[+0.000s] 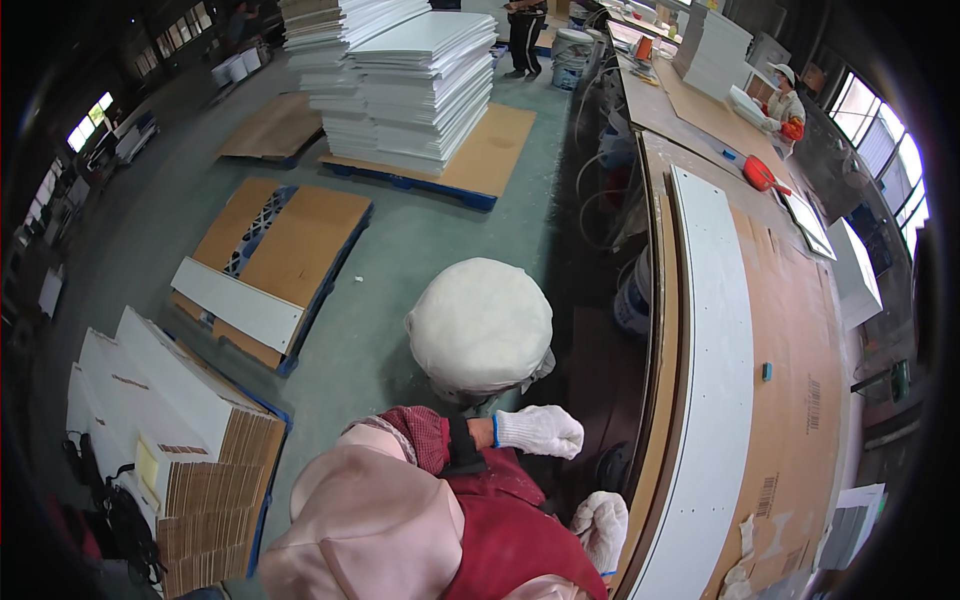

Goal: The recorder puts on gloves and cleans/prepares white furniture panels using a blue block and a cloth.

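My left hand (541, 431), in a white knit glove with a blue cuff edge, reaches across in front of my red apron (500, 520). Its fingers are curled in, and I see nothing in them. Lower down, my right hand (602, 530) wears a similar glove, fingers also curled with nothing visible inside, close beside the workbench edge. On the bench lies a long narrow white panel (715, 290) with small holes along it, over brown cardboard (795, 320). Neither hand visibly touches the panel. A small teal block (767, 372) rests on the cardboard.
A round stool with a white cover (480, 325) stands just ahead. Pallets at left carry cardboard (305, 235), a white board (238, 303) and stacked panels (430, 90). A red scoop (762, 175) lies farther along the bench, near a co-worker (785, 105). Another person (525, 40) stands beyond.
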`<state>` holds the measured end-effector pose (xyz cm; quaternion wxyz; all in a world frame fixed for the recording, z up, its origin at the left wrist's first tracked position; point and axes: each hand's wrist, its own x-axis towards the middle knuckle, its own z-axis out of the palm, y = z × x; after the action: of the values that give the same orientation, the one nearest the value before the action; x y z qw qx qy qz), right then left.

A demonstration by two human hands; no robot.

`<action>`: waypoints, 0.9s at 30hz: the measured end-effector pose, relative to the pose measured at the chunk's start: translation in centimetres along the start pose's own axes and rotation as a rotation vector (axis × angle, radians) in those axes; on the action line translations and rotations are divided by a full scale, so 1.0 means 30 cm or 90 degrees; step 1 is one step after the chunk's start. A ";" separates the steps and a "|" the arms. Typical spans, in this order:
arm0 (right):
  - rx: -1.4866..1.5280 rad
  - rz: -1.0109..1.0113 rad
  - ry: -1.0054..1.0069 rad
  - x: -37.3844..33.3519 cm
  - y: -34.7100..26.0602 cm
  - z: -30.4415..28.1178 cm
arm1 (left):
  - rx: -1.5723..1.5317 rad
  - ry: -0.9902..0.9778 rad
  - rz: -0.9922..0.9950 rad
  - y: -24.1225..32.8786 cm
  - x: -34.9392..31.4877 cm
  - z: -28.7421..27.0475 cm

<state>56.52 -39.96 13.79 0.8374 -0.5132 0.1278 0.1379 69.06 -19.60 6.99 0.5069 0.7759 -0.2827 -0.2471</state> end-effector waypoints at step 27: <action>0.142 -0.124 0.278 -0.254 0.271 -0.197 | -0.237 -0.151 0.023 0.052 0.156 0.128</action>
<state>46.05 -42.47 7.18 0.8507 -0.4452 0.2700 -0.0724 69.56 -25.83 6.60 0.6090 0.6290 -0.3035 -0.3758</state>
